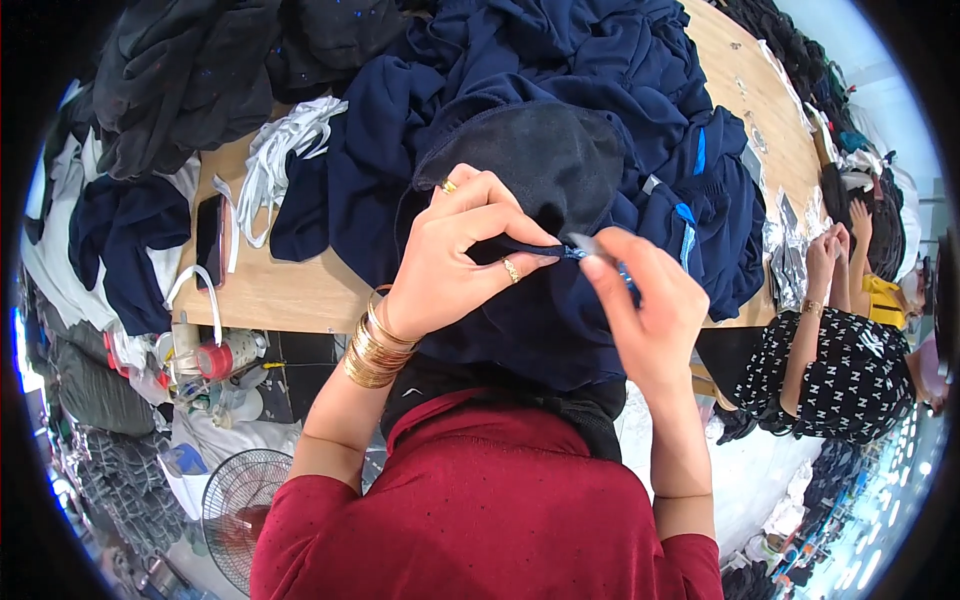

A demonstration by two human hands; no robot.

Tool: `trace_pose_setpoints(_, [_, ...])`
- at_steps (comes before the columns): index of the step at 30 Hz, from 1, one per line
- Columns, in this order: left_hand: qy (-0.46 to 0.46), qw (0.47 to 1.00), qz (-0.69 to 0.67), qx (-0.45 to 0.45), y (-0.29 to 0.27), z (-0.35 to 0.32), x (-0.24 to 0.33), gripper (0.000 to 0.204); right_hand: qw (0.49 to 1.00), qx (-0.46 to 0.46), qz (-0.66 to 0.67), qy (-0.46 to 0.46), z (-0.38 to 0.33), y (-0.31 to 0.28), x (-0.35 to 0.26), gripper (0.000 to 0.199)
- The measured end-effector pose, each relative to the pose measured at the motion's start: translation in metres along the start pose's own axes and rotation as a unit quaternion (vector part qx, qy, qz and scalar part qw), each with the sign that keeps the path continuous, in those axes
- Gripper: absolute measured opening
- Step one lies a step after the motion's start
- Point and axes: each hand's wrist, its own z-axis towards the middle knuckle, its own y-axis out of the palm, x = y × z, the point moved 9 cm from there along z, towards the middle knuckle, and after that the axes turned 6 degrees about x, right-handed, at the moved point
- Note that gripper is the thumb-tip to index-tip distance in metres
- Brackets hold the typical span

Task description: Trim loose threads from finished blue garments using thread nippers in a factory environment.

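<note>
I observe my left hand (455, 255) pinching a fold of the navy garment (560, 200), which lies on the wooden table (265, 290) and drapes toward my lap. My right hand (645, 305) grips a small blue-handled trimming tool (590, 252), its tip at the pinched seam. Risk noted: the tip sits just beside my left fingertips; a slip could nick skin or cut cloth instead of thread.
</note>
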Motion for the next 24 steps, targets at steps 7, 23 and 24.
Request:
trace_pose_setpoints(7, [-0.016,0.999,0.016,0.035,-0.02,0.004,-0.008,0.017,0.959,0.085,0.12,0.242,-0.01,-0.042,0.057,0.029])
trace_pose_setpoints(23, [-0.1,0.979,0.16,-0.082,-0.039,-0.014,-0.013,0.025,0.882,0.127,0.155,0.426,-0.116,-0.064,0.196,0.016])
trace_pose_setpoints(24, [-0.098,0.98,0.151,-0.081,-0.032,-0.011,-0.007,0.026,0.881,0.128,0.158,0.428,-0.117,-0.061,0.196,0.016])
